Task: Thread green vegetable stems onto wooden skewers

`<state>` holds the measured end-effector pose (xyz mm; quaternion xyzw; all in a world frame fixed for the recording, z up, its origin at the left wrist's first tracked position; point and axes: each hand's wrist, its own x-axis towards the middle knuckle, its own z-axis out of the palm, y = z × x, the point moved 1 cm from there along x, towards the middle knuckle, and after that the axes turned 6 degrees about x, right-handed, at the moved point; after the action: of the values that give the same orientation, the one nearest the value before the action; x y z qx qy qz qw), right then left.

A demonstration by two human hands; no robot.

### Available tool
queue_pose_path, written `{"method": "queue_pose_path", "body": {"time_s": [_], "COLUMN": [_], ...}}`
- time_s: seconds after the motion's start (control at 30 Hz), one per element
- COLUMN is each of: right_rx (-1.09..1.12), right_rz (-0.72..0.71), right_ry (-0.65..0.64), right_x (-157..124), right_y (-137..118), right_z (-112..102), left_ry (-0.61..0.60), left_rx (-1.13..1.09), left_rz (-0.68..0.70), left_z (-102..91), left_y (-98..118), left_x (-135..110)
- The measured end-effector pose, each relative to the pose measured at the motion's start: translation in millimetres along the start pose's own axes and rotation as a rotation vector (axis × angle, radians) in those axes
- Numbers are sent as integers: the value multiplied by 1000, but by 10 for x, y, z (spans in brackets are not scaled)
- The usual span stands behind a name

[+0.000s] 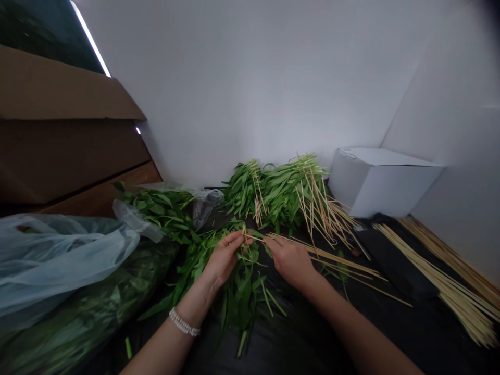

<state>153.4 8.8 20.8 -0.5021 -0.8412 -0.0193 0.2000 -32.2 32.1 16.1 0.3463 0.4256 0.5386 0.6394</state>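
Observation:
My left hand, with a white beaded bracelet on the wrist, pinches a leafy green stem between thumb and fingers. Opposite it, my right hand grips a thin bamboo skewer, whose tip reaches the stem at my left fingertips. Whether the tip has pierced the stem is too small to tell. Loose leafy greens lie around and under my left hand. Beside and beneath my right hand, several more bamboo skewers lie on the dark surface.
Bunches of greens threaded on skewers lie against the white wall. At left are a plastic bag of greens and a cardboard box. A white box, a black case and a skewer bundle sit at right.

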Motion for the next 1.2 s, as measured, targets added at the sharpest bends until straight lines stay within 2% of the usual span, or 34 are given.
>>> {"method": "queue_pose_path", "body": {"time_s": [0.23,0.83,1.03,1.2], "right_rx": [0,-6,-6,-29], "right_rz": [21,-5,-25,-55], "right_ry": [-26,32,66,94], "right_x": [3,-14,-18,-26], "right_y": [-17,-40,-33,-46], "right_z": [-22,38,67,90], "left_ry": [-9,-17,19,0], "left_rx": [7,80,43,24], "left_rz": [14,32,-54,-101], "left_z": [-17,-25,-50,-37], "left_y": [-18,-18,28,28], "left_x": [2,-2,2,-16]}}
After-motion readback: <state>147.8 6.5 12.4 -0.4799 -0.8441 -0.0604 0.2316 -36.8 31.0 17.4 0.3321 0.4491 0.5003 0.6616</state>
